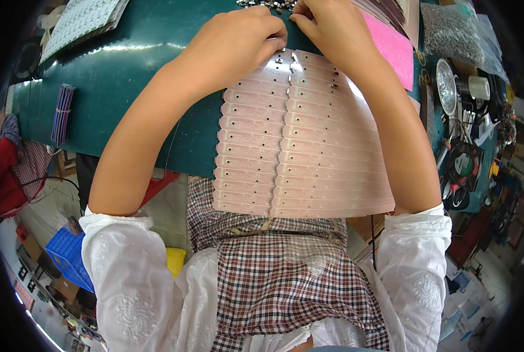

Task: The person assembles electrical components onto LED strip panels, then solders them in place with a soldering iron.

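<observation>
A pale pink panel [326, 146] of joined strips with scalloped ends lies partly on the table and reaches over its near edge. Small dark dots mark the strips. A few small shiny metal pieces [334, 85] sit on its upper strips. At the panel's top edge, my left hand [238, 41] is closed in a pinch; what its fingertips hold is too small to make out. My right hand [332, 29] is curled with thumb and fingers close together, beside a pile of small metal parts [268, 4]. Whatever lies between its fingers is hidden.
The green table [138, 64] carries a stack of white patterned sheets [86, 23] and a bundle of purple wires [63, 114] at left. On the right are a pink cloth [391, 50], a bag of small metal parts [452, 35], a round metal dish [445, 87] and scattered tools.
</observation>
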### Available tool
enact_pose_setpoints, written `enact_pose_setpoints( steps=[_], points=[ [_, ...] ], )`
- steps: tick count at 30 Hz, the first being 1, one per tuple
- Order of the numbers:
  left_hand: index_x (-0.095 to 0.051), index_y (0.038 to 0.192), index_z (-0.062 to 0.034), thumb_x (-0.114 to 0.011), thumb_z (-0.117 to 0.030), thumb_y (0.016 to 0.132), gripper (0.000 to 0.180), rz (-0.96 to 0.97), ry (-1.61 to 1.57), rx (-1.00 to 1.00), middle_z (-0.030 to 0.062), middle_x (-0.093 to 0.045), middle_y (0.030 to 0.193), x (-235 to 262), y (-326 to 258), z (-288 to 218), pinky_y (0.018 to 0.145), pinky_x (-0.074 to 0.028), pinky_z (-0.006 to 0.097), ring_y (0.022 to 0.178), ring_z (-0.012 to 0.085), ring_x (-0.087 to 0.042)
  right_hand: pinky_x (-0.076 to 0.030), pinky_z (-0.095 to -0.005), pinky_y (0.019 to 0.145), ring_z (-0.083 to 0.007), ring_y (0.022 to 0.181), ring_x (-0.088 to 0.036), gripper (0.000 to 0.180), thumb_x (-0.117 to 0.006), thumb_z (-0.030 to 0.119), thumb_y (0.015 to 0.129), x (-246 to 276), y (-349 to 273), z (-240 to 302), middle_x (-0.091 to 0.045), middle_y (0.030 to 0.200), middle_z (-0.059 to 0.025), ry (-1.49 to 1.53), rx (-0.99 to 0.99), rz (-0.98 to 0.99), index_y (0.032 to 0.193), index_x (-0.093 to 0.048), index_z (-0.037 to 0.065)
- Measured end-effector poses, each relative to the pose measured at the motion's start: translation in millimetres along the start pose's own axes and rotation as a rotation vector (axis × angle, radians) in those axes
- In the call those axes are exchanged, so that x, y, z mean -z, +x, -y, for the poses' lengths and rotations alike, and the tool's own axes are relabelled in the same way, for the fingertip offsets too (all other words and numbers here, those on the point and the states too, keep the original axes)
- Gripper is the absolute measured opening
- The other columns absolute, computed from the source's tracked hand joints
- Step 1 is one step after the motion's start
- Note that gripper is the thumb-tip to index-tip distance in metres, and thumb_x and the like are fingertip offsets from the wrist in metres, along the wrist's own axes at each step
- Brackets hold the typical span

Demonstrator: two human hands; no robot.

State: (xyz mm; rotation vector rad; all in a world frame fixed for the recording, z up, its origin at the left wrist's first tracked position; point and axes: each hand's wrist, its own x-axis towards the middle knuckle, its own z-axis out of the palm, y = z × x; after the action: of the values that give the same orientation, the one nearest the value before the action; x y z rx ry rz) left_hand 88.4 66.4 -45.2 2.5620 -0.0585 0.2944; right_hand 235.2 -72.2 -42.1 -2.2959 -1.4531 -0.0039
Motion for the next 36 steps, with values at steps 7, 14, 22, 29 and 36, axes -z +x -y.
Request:
enact_pose_setpoints(
  steps=[7, 14, 22, 29, 36],
  points=[
    [-0.070, 0.095, -0.0059, -0.067, -0.018, 0.090, 0.013, 0.026, -0.026, -0.011, 0.0093, -0.064, 0.092, 5, 1, -4, 0.076, -0.051, 0.039, 0.085, 0.0293, -0.064, -0.051, -0.0485, 0.079, -0.0420, 0.087, -0.064, 0.015, -0.067, 0.014, 0.085, -2, -2, -2, -0.065, 0.088, -0.0234, -0.042, 0.062, -0.053, 0.085, -0.064, -0.001],
    [-0.069, 0.094, -0.0085, -0.069, -0.019, 0.089, 0.011, -0.056, 0.133, -0.063, 0.0061, -0.061, 0.089, -8, 2, -2, 0.069, -0.053, 0.039, 0.079, 0.0286, -0.065, -0.052, -0.0479, 0.074, -0.0438, 0.082, -0.064, 0.016, -0.065, 0.012, 0.082, -8, 0, -10, -0.065, 0.084, -0.0241, -0.077, 0.115, -0.127, 0.082, -0.062, -0.004],
    [-0.068, 0.093, -0.0103, -0.071, -0.018, 0.086, 0.010, -0.127, 0.378, -0.113, 0.0042, -0.060, 0.089, -24, -9, 4, 0.064, -0.054, 0.037, 0.072, 0.0264, -0.066, -0.052, -0.0361, 0.063, -0.0294, 0.065, -0.066, 0.014, -0.069, 0.009, 0.080, 35, -13, 8, -0.066, 0.073, -0.0191, 0.425, -0.291, -0.111, 0.081, -0.065, -0.005],
    [-0.070, 0.095, -0.0064, -0.070, -0.013, 0.088, 0.010, -0.120, -0.027, -0.073, 0.0054, -0.064, 0.090, -4, -7, 3, 0.070, -0.054, 0.033, 0.079, 0.0227, -0.066, -0.055, -0.0250, 0.077, -0.0130, 0.079, -0.071, 0.025, -0.069, 0.015, 0.087, 67, -56, -11, -0.074, 0.085, -0.0109, 0.632, -0.352, -0.093, 0.103, -0.074, -0.003],
    [-0.072, 0.097, -0.0052, -0.070, -0.013, 0.089, 0.011, -0.049, -0.158, 0.012, 0.0068, -0.067, 0.091, 0, -6, 1, 0.071, -0.052, 0.030, 0.082, 0.0209, -0.066, -0.056, -0.0228, 0.073, -0.0131, 0.075, -0.070, 0.021, -0.071, 0.005, 0.088, 74, -96, -5, -0.073, 0.084, -0.0106, 0.804, -0.559, -0.020, 0.103, -0.071, -0.009]
  ],
)
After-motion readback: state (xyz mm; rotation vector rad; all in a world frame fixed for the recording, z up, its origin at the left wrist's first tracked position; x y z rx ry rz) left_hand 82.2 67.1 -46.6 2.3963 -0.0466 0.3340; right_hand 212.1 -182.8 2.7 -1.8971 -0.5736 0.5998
